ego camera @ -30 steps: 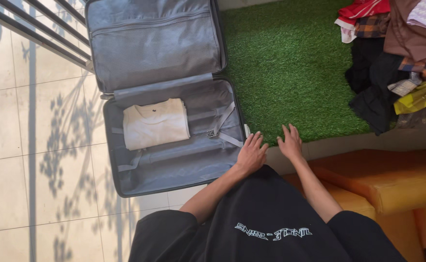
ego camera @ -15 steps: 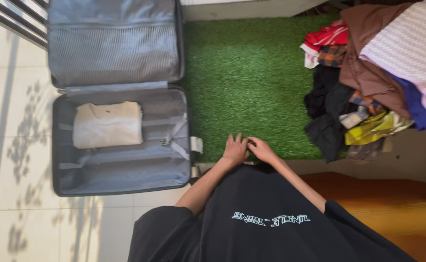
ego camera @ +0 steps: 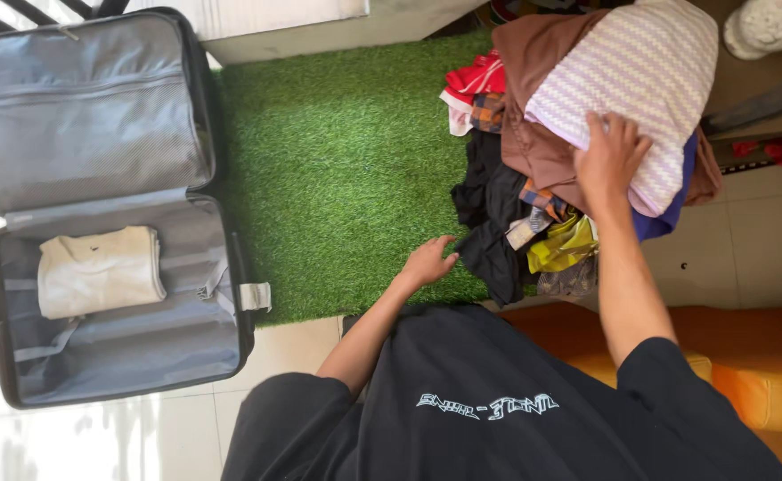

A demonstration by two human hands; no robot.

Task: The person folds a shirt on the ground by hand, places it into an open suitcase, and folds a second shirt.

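Note:
My right hand (ego camera: 611, 158) rests on top of a pile of clothes (ego camera: 578, 151), its fingers on a folded white-and-lilac zigzag knit (ego camera: 640, 80) and a brown garment. My left hand (ego camera: 428, 262) lies low on the green artificial grass mat (ego camera: 338, 169), fingers loosely curled, touching the edge of a black garment (ego camera: 489, 232) at the pile's near side. A grey suitcase (ego camera: 97, 205) lies open on the left, with one folded cream shirt (ego camera: 99, 271) in its lower half.
An orange cushioned seat (ego camera: 756, 374) sits at the lower right under me. A white shoe (ego camera: 769, 22) is at the top right. Pale floor tiles surround the mat, and a railing shows at the top left.
The view swung right toward the clothes pile. My right hand left the mat and reached up onto the pile; my left hand slid right to the black garment.

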